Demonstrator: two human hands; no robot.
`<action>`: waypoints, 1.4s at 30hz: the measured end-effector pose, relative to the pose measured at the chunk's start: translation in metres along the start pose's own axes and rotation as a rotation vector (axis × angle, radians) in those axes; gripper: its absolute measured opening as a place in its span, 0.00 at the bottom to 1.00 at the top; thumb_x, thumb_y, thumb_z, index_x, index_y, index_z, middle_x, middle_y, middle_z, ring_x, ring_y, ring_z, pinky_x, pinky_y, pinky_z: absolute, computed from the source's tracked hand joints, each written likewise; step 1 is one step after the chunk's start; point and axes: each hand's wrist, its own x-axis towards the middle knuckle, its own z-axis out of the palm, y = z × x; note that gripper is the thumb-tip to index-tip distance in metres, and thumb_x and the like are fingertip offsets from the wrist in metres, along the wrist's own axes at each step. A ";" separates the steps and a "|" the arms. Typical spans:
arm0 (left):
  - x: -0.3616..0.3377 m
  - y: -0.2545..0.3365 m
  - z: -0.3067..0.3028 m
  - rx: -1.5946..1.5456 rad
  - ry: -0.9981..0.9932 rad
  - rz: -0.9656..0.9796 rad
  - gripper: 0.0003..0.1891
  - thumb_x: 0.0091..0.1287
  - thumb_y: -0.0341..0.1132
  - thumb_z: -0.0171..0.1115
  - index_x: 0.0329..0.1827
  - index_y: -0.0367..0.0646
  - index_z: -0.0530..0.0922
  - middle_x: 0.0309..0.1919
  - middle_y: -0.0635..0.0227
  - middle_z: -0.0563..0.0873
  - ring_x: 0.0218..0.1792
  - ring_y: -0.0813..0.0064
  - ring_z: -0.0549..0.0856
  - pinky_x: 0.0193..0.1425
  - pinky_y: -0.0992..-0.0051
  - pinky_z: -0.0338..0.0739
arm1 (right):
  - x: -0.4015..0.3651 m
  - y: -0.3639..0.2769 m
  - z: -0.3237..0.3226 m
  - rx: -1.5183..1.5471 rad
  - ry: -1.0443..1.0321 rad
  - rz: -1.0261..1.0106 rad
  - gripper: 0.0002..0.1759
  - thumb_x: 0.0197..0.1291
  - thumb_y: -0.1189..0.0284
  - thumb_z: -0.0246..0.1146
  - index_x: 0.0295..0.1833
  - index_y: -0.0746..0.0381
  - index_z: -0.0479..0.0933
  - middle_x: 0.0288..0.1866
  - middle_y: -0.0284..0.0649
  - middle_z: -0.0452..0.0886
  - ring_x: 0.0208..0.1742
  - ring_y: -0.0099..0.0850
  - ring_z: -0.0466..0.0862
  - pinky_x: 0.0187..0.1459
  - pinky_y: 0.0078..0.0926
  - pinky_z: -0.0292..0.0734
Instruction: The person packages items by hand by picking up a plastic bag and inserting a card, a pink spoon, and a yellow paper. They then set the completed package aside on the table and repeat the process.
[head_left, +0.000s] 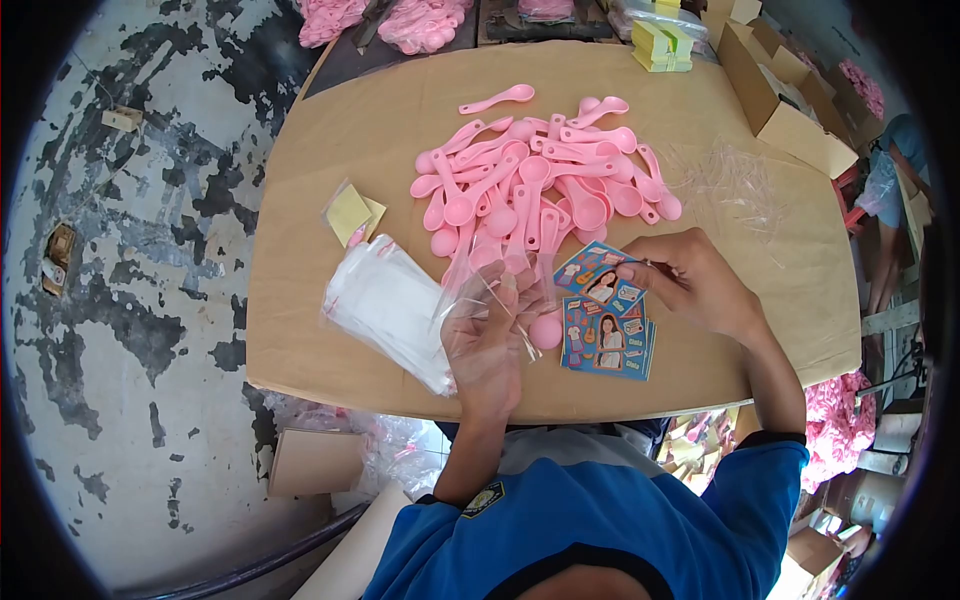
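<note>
My left hand [484, 352] is closed on a clear plastic bag [458, 296], which spreads thin and see-through over the fingers. Between thumb and fingers of my right hand [698, 278] is a printed blue card [590, 268], held just above a stack of similar cards [607, 345]. A heap of pink measuring spoons [535, 170] lies beyond both hands, and one round spoon bowl [545, 332] shows beside my left hand. To the left lies a pile of clear plastic bags [385, 310].
Yellow paper slips [350, 212] lie at the table's left, and a yellow bundle [661, 47] stands at the back. An open cardboard box [785, 95] sits at the right rear, near loose clear strips [735, 185]. At far right a person's arm [885, 255] shows.
</note>
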 end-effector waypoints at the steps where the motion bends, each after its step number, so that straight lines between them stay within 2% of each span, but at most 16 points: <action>1: 0.000 0.000 0.000 0.003 0.001 -0.003 0.20 0.72 0.34 0.59 0.62 0.33 0.70 0.47 0.51 0.85 0.47 0.63 0.87 0.52 0.65 0.84 | 0.000 0.002 0.004 0.051 0.047 -0.037 0.07 0.65 0.74 0.62 0.45 0.65 0.81 0.29 0.41 0.82 0.24 0.27 0.78 0.30 0.25 0.74; 5: -0.001 -0.002 0.000 0.044 -0.093 0.093 0.18 0.72 0.33 0.59 0.61 0.33 0.71 0.47 0.51 0.85 0.47 0.63 0.86 0.53 0.63 0.83 | -0.001 0.005 0.019 0.124 0.175 -0.136 0.07 0.67 0.74 0.61 0.45 0.67 0.81 0.27 0.40 0.80 0.24 0.20 0.76 0.27 0.21 0.72; 8: -0.002 0.001 0.006 0.026 -0.024 0.064 0.18 0.72 0.32 0.59 0.60 0.33 0.71 0.46 0.51 0.85 0.46 0.62 0.86 0.54 0.63 0.83 | 0.000 0.006 0.019 0.139 0.239 -0.156 0.08 0.68 0.74 0.60 0.46 0.68 0.80 0.28 0.41 0.81 0.25 0.20 0.77 0.27 0.20 0.73; 11: -0.001 -0.003 -0.001 0.021 -0.057 0.093 0.18 0.72 0.32 0.59 0.60 0.32 0.71 0.46 0.52 0.85 0.46 0.63 0.86 0.53 0.63 0.83 | 0.000 0.007 0.014 0.159 0.189 -0.130 0.08 0.68 0.74 0.60 0.46 0.67 0.80 0.29 0.41 0.82 0.25 0.20 0.78 0.28 0.21 0.74; 14: -0.002 -0.015 -0.012 0.059 -0.072 0.022 0.18 0.72 0.32 0.59 0.60 0.31 0.71 0.47 0.53 0.84 0.46 0.67 0.86 0.53 0.66 0.83 | 0.000 0.003 0.021 0.160 0.153 -0.143 0.08 0.67 0.75 0.60 0.47 0.67 0.80 0.30 0.42 0.83 0.27 0.21 0.80 0.30 0.23 0.76; 18: -0.005 -0.005 0.005 0.173 0.013 -0.040 0.18 0.70 0.26 0.58 0.61 0.29 0.72 0.47 0.60 0.83 0.45 0.73 0.85 0.53 0.75 0.81 | 0.001 0.000 0.019 0.065 0.055 -0.136 0.09 0.65 0.77 0.61 0.48 0.67 0.80 0.31 0.43 0.83 0.29 0.22 0.82 0.33 0.24 0.78; 21: -0.003 -0.009 0.008 0.345 -0.077 0.140 0.17 0.69 0.25 0.60 0.59 0.29 0.74 0.48 0.62 0.83 0.45 0.75 0.85 0.52 0.76 0.81 | -0.002 -0.003 0.016 0.126 -0.025 -0.066 0.09 0.64 0.77 0.61 0.49 0.67 0.80 0.33 0.42 0.84 0.31 0.22 0.83 0.35 0.23 0.79; 24: -0.006 -0.001 0.016 0.401 -0.092 -0.060 0.16 0.67 0.24 0.62 0.57 0.31 0.75 0.49 0.62 0.83 0.46 0.76 0.84 0.52 0.78 0.79 | -0.003 0.006 0.026 0.330 0.013 -0.085 0.09 0.64 0.77 0.62 0.48 0.68 0.80 0.35 0.40 0.85 0.33 0.21 0.83 0.36 0.23 0.79; 27: -0.005 -0.007 0.005 0.303 -0.129 -0.075 0.15 0.67 0.25 0.64 0.55 0.31 0.78 0.47 0.65 0.84 0.42 0.81 0.83 0.42 0.82 0.80 | -0.002 0.002 0.025 0.369 -0.005 -0.043 0.09 0.64 0.76 0.63 0.47 0.69 0.81 0.36 0.39 0.85 0.33 0.19 0.82 0.37 0.21 0.78; 30: -0.011 -0.011 0.020 0.284 -0.272 -0.071 0.15 0.66 0.25 0.65 0.54 0.32 0.77 0.52 0.62 0.82 0.52 0.77 0.81 0.54 0.76 0.80 | -0.003 0.003 0.034 0.387 0.013 -0.079 0.10 0.65 0.74 0.63 0.46 0.70 0.81 0.35 0.38 0.85 0.34 0.18 0.81 0.37 0.20 0.77; 32: -0.015 -0.006 0.027 0.395 -0.338 0.047 0.16 0.69 0.29 0.61 0.57 0.34 0.74 0.54 0.60 0.81 0.57 0.74 0.79 0.60 0.72 0.77 | -0.002 0.003 0.039 0.395 0.018 -0.104 0.09 0.65 0.74 0.63 0.45 0.70 0.81 0.34 0.36 0.84 0.35 0.16 0.80 0.37 0.19 0.77; 34: -0.017 -0.006 0.024 0.218 -0.340 0.051 0.17 0.73 0.34 0.57 0.60 0.35 0.71 0.57 0.56 0.78 0.62 0.70 0.76 0.65 0.68 0.73 | -0.004 0.011 0.040 0.564 -0.053 0.008 0.09 0.65 0.75 0.64 0.46 0.69 0.80 0.34 0.35 0.84 0.37 0.17 0.80 0.39 0.19 0.77; 36: -0.015 -0.008 0.011 -0.242 -0.276 -0.054 0.20 0.76 0.39 0.52 0.64 0.35 0.67 0.62 0.52 0.75 0.67 0.66 0.72 0.70 0.64 0.68 | -0.002 0.006 0.040 0.681 -0.080 0.096 0.08 0.64 0.76 0.65 0.46 0.68 0.79 0.35 0.34 0.83 0.39 0.17 0.80 0.41 0.19 0.77; 38: -0.011 -0.006 0.006 -0.113 -0.343 0.001 0.20 0.77 0.38 0.43 0.66 0.34 0.63 0.67 0.47 0.70 0.68 0.57 0.72 0.72 0.56 0.65 | -0.001 -0.010 0.041 0.749 -0.063 0.160 0.06 0.63 0.78 0.65 0.45 0.67 0.78 0.37 0.33 0.81 0.40 0.17 0.80 0.44 0.19 0.76; 39: -0.009 -0.006 0.005 -0.049 -0.377 0.030 0.21 0.78 0.38 0.38 0.67 0.33 0.62 0.69 0.44 0.67 0.68 0.52 0.71 0.72 0.53 0.63 | 0.000 -0.007 0.042 0.683 -0.066 0.102 0.06 0.63 0.79 0.64 0.45 0.66 0.78 0.38 0.33 0.81 0.41 0.17 0.80 0.44 0.19 0.76; 42: -0.013 -0.009 0.019 0.241 -0.481 0.217 0.26 0.73 0.45 0.54 0.65 0.34 0.64 0.62 0.48 0.74 0.64 0.57 0.75 0.71 0.60 0.65 | -0.002 0.008 0.050 0.600 -0.069 -0.022 0.06 0.64 0.80 0.62 0.46 0.66 0.78 0.40 0.33 0.81 0.42 0.18 0.79 0.45 0.19 0.76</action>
